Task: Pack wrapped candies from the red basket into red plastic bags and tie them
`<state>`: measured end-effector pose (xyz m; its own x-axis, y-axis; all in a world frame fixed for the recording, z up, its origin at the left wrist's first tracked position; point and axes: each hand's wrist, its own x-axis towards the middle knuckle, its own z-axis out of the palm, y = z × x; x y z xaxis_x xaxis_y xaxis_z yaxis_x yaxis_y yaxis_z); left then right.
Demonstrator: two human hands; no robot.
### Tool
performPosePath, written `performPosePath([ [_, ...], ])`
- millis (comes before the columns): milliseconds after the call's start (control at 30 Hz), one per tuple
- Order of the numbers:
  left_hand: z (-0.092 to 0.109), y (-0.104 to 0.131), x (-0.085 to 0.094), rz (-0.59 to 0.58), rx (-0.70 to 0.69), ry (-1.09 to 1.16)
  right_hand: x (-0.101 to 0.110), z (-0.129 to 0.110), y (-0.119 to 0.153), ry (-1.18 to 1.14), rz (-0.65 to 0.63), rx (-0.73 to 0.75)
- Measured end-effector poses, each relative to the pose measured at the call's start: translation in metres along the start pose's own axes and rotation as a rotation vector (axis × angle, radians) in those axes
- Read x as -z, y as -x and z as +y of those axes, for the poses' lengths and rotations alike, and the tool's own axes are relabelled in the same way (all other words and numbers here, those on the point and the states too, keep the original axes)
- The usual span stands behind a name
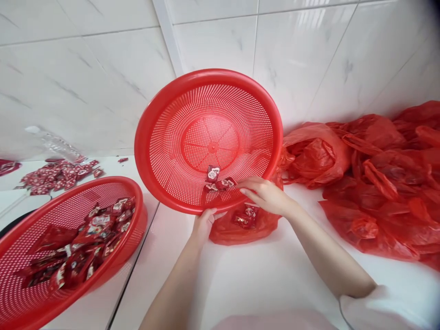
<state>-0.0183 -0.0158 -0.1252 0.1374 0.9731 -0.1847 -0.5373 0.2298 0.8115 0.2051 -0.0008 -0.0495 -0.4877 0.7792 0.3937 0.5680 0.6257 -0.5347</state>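
A red plastic mesh basket [213, 146] is tilted up on its side, its open mouth turned toward me. A few small red packets [213, 173] lie low inside it, close to the bottom rim. My left hand [203, 224] grips that lower rim, its thumb showing and the other fingers partly hidden. At the lower right rim, my right hand [263, 195] has its fingers stretched out beside the packets, holding nothing that I can see. Below the rim sits a red plastic bag [247, 234] with red packets [245, 217] in its mouth.
At left stands a second red mesh basket [137, 201] with many red packets [96, 229]. Behind it are a pile of small red-and-white packets [57, 176] and a clear plastic bottle [57, 143]. Red plastic bags [388, 192] are heaped at right. A tiled wall [220, 41] closes the back.
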Motion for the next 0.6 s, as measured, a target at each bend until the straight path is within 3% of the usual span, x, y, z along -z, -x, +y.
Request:
performPosePath([
  [133, -0.007, 0.007, -0.005, -0.052, 0.057, -0.019, -0.006, -0.002, 0.001, 0.031, -0.006, 0.031],
  [333, -0.014, 0.014, -0.010, -0.048, 0.094, -0.036, -0.022, -0.006, 0.002, 0.108, -0.157, 0.049],
  [600, -0.002, 0.004, -0.005, 0.019, 0.027, -0.013, -0.010, 0.002, 0.003, -0.033, -0.013, -0.180],
])
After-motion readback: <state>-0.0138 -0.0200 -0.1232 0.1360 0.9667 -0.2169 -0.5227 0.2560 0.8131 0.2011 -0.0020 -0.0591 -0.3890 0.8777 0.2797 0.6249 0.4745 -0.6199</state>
